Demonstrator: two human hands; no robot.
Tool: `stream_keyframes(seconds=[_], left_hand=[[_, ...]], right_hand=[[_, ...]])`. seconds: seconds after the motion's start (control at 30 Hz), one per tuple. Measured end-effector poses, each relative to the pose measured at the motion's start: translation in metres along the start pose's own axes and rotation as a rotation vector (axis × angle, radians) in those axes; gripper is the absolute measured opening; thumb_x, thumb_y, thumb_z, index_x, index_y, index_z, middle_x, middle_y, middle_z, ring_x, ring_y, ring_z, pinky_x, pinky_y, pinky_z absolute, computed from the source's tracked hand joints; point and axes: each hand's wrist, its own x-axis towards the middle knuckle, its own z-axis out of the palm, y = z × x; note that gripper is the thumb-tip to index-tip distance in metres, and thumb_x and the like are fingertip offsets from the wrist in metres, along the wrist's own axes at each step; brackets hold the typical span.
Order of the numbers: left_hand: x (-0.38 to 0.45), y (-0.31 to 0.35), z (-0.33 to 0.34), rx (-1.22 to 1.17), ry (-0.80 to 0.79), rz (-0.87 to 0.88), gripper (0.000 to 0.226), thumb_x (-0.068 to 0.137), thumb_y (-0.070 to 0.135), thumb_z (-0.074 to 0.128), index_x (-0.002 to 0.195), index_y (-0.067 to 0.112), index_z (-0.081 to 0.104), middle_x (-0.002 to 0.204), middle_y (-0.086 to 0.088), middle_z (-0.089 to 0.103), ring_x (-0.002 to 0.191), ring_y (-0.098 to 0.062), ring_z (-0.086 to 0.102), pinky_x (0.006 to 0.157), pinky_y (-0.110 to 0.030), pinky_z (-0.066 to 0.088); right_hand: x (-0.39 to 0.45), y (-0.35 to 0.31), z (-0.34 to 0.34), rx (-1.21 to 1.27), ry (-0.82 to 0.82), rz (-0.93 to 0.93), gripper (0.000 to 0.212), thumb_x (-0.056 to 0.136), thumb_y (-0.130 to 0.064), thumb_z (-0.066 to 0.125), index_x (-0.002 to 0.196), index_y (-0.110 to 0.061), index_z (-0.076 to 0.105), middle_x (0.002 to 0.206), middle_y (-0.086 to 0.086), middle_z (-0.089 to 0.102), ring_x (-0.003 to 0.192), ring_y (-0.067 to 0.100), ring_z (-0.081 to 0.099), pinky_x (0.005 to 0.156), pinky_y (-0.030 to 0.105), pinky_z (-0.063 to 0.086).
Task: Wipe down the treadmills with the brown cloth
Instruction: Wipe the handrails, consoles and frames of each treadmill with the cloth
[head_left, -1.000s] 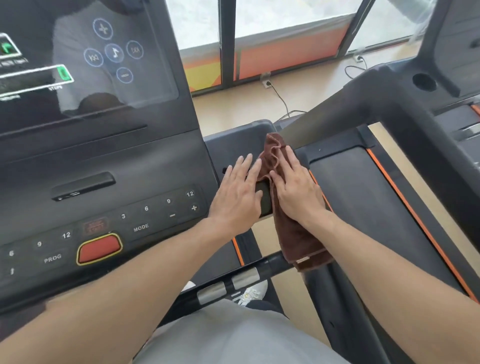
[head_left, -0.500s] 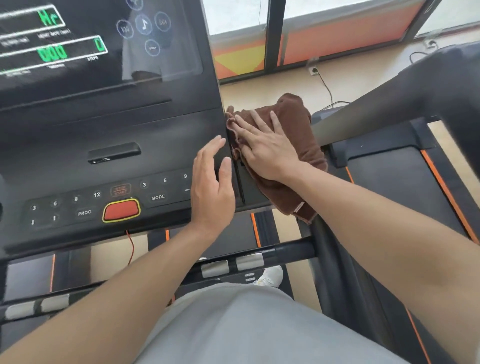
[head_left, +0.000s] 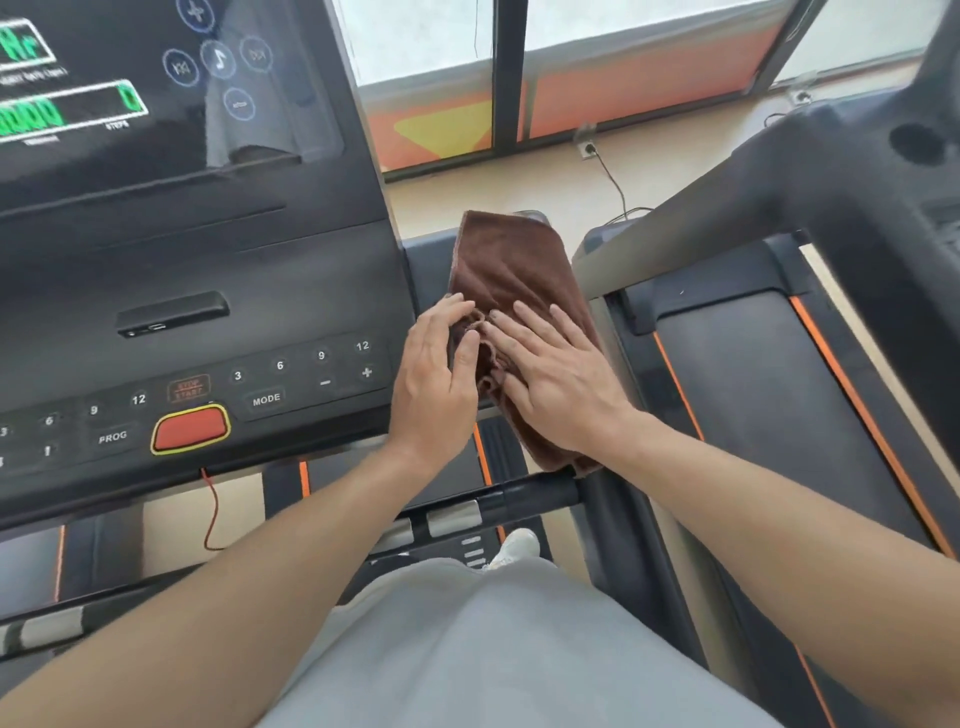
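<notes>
right hand (head_left: 561, 384) flat on brown cloth (head_left: 511, 270) | left hand (head_left: 441, 374) fingers spread, touching cloth edge | risk: left palm bumps console buttons (head_left: 322, 371), cloth slides off side

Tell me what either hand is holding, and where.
Neither grips anything. The right hand presses flat on the cloth's near half; the left hand touches its bunched left edge.

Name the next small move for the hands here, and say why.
Probably slide the cloth toward the person along the console's right edge. The right hand lies flat on it, the left hand touches its bunched left edge, and the cloth already covers the far end of that edge.
</notes>
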Motion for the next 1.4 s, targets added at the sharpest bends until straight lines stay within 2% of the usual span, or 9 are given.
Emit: stream_keyframes(seconds=[0.2,0.3,0.4,0.5,0.63,0.8,0.93,1.17,1.4], left_hand=[[-0.031,-0.013,-0.019,0.001,0.112,-0.068,0.032,0.106,0.023,0.044,0.132,0.016,0.060,0.140,0.004,0.059,0.134,-0.008,0.049,0.117,-0.036,0.036],[-0.047,-0.010,-0.026,-0.040,0.168,-0.062,0.028,0.106,0.021,0.046,0.127,0.015,0.063,0.132,0.006,0.062,0.130,-0.009,0.053,0.115,-0.037,0.039],[-0.060,-0.010,-0.037,-0.069,0.210,-0.097,0.027,0.106,0.025,0.044,0.119,0.017,0.066,0.121,0.009,0.067,0.120,-0.009,0.060,0.107,-0.036,0.045],[-0.073,-0.017,-0.046,-0.068,0.140,-0.171,0.033,0.106,0.033,0.042,0.111,0.018,0.070,0.110,0.010,0.072,0.112,-0.012,0.064,0.101,-0.039,0.048],[-0.095,-0.023,-0.050,-0.068,0.071,-0.213,0.030,0.104,0.034,0.043,0.102,0.023,0.071,0.103,0.014,0.073,0.105,-0.007,0.065,0.097,-0.038,0.049],[-0.133,-0.021,-0.048,-0.219,-0.078,-0.281,0.027,0.097,0.041,0.050,0.092,0.027,0.071,0.074,0.014,0.071,0.071,-0.010,0.067,0.073,-0.040,0.057],[-0.181,-0.029,-0.054,-0.300,-0.256,-0.312,0.020,0.104,0.031,0.056,0.090,0.030,0.071,0.071,0.009,0.070,0.069,-0.008,0.066,0.068,-0.030,0.057],[-0.248,-0.049,-0.063,-0.373,-0.422,-0.563,0.019,0.104,0.024,0.056,0.119,0.018,0.065,0.107,0.004,0.073,0.089,-0.008,0.070,0.080,-0.030,0.059],[-0.301,-0.036,-0.058,-0.307,-0.550,-0.446,0.050,0.103,0.015,0.058,0.148,0.029,0.042,0.138,0.013,0.054,0.116,-0.005,0.057,0.093,-0.018,0.049]], right_hand=[[-0.003,-0.035,0.011,0.048,0.147,0.082,0.050,0.108,-0.039,0.031,0.153,-0.023,0.045,0.158,-0.005,0.044,0.152,0.021,0.032,0.125,0.048,0.020],[-0.016,-0.050,0.008,0.461,0.344,0.123,0.036,0.107,-0.039,0.039,0.116,-0.020,0.067,0.100,-0.004,0.076,0.101,0.028,0.072,0.089,0.045,0.055],[-0.034,-0.049,-0.001,0.658,0.217,0.060,0.041,0.105,-0.045,0.037,0.095,-0.013,0.060,0.067,-0.004,0.061,0.062,0.030,0.062,0.062,0.048,0.050],[-0.059,-0.046,-0.005,0.755,0.060,0.000,0.048,0.105,-0.048,0.037,0.094,-0.007,0.060,0.069,0.005,0.062,0.062,0.027,0.058,0.063,0.048,0.047],[-0.105,-0.054,-0.004,0.896,0.145,0.154,0.050,0.104,-0.045,0.041,0.108,-0.002,0.066,0.088,0.019,0.071,0.083,0.036,0.065,0.077,0.047,0.050],[-0.130,-0.087,0.018,0.601,0.179,0.374,0.053,0.100,-0.062,0.031,0.096,-0.019,0.062,0.075,0.001,0.070,0.074,0.032,0.067,0.069,0.050,0.052],[-0.135,-0.112,0.029,0.553,0.282,0.634,0.055,0.096,-0.066,0.027,0.090,-0.022,0.058,0.078,0.002,0.070,0.080,0.034,0.066,0.074,0.052,0.052],[-0.177,-0.146,0.046,0.920,0.333,0.872,0.038,0.103,-0.042,0.047,0.103,-0.017,0.076,0.096,-0.005,0.075,0.098,0.017,0.069,0.096,0.039,0.053],[-0.265,-0.193,0.028,1.383,0.562,1.064,0.023,0.104,-0.027,0.056,0.100,-0.015,0.076,0.094,0.005,0.076,0.084,0.015,0.071,0.083,0.030,0.058]])
